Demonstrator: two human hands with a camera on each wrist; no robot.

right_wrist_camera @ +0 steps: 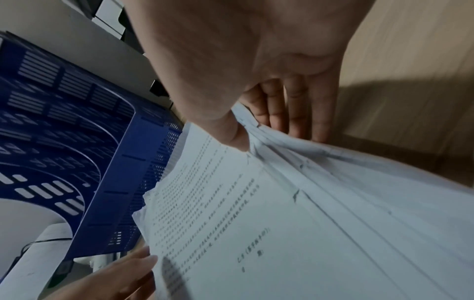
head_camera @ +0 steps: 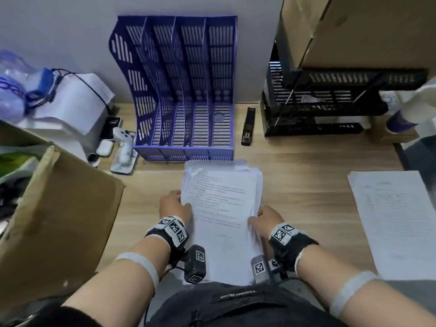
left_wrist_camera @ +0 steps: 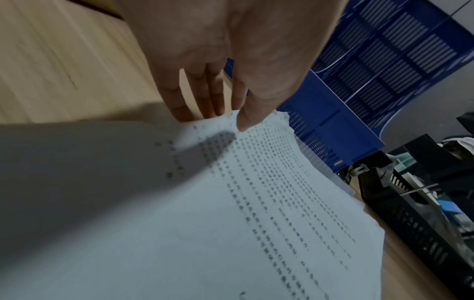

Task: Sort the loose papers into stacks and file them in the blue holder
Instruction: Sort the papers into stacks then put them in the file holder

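Observation:
A thick stack of printed white papers (head_camera: 221, 208) is lifted off the wooden desk in front of me, its far edge close to the blue holder (head_camera: 186, 90). My left hand (head_camera: 175, 205) pinches its left edge, thumb on top (left_wrist_camera: 246, 119), fingers (left_wrist_camera: 179, 101) underneath. My right hand (head_camera: 266, 219) pinches the right edge the same way, thumb (right_wrist_camera: 231, 134) on the top sheet, fingers (right_wrist_camera: 297, 113) below the fanned sheets (right_wrist_camera: 333, 182). The holder (left_wrist_camera: 359, 101) (right_wrist_camera: 77, 142) stands against the wall with several empty slots.
A second pile of papers (head_camera: 396, 220) lies on the desk at the right. A black stapler (head_camera: 249, 126) sits right of the holder, black trays (head_camera: 330, 102) beyond it. A cardboard box (head_camera: 59, 208) and a phone (head_camera: 123, 159) are at the left.

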